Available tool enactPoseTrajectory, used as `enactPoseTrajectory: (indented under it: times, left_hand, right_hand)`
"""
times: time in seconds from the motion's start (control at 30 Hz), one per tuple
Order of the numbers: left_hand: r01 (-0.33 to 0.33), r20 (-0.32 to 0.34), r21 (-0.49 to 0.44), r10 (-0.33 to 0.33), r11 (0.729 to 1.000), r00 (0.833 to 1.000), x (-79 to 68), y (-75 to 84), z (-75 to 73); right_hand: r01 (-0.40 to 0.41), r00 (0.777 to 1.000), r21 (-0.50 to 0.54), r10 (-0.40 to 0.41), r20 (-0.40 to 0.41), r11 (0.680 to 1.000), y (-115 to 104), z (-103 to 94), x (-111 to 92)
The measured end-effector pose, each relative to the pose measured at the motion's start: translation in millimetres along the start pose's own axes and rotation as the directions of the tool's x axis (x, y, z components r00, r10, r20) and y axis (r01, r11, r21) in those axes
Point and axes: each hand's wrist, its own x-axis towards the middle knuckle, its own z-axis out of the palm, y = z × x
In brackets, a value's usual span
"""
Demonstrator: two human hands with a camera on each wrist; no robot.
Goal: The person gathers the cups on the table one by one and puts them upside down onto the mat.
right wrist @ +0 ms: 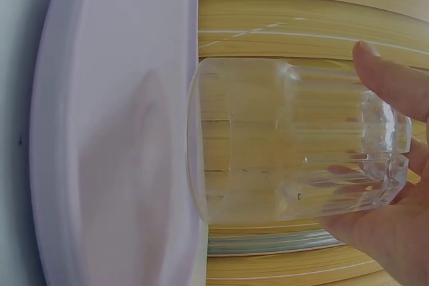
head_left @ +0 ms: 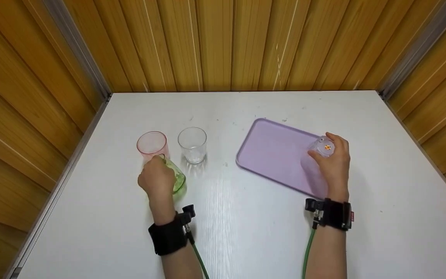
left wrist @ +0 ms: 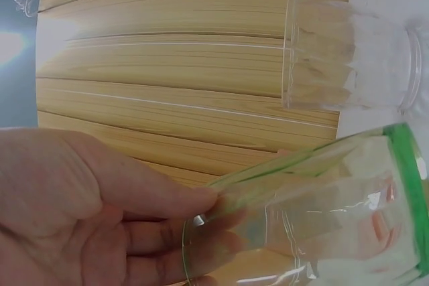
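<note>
My left hand [head_left: 157,176] grips a green-tinted drinking glass [left wrist: 315,212] near its thin rim, thumb on one side and fingers on the other. The green glass is tilted, with its thick green base towards the table. Just beyond that hand stands a pink-tinted glass [head_left: 152,143], partly hidden by it. My right hand [head_left: 335,161] holds a clear glass [right wrist: 248,138] by its base, thumb and fingers spread around it. That glass is upside down, its rim facing the lilac tray [head_left: 273,151] close below, over the tray's right part.
Another clear glass [head_left: 192,145] stands upright on the white table [head_left: 215,217], right of the pink one. Wooden-slat walls [head_left: 230,46] enclose the table at the back and sides. A green cable [head_left: 309,248] runs from each wrist strap.
</note>
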Motion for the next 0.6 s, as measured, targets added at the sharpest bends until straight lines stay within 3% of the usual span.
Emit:
enactPoseTrajectory:
  times: [0.6]
  left_hand:
    - [-0.007,0.026,-0.019,0.007,1.0,1.0,0.3,-1.4,-1.6]
  right_hand:
    - [-0.018,1.0,0.009,0.018,-0.003,1.0,8.4,2.7,0.2]
